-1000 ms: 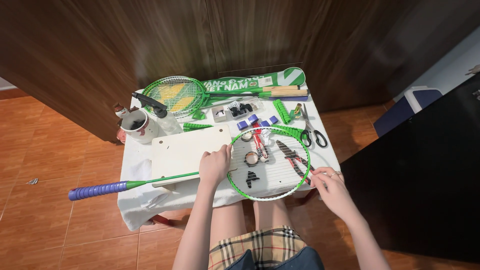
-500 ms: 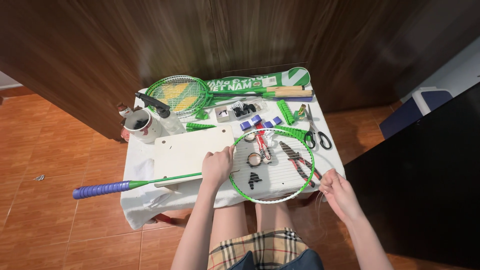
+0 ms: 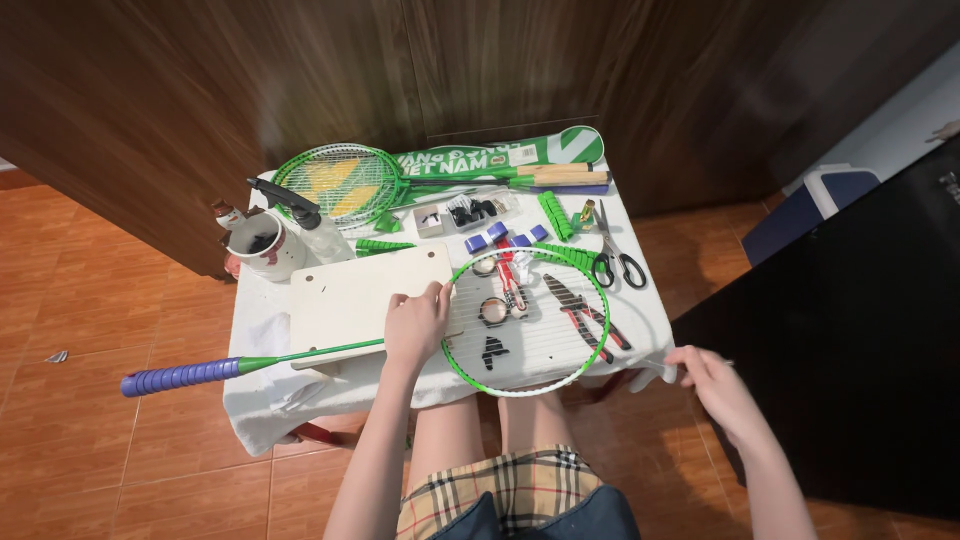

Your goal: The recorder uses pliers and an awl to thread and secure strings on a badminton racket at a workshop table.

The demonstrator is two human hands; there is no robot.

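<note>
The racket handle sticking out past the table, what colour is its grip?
Purple grip, on a green-framed badminton racket; the head view shows it clearly.

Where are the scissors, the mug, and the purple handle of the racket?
scissors (image 3: 618,262), head view, on the black finger loops.
mug (image 3: 262,247), head view, on its white side wall.
purple handle (image 3: 180,376), head view, on the middle of the wrapped grip.

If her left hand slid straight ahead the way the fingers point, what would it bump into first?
Probably the pale wooden board: the left hand rests at the green racket's rim, fingers aimed up the table. Beyond lies a small box, though depth is hard to judge.
</note>
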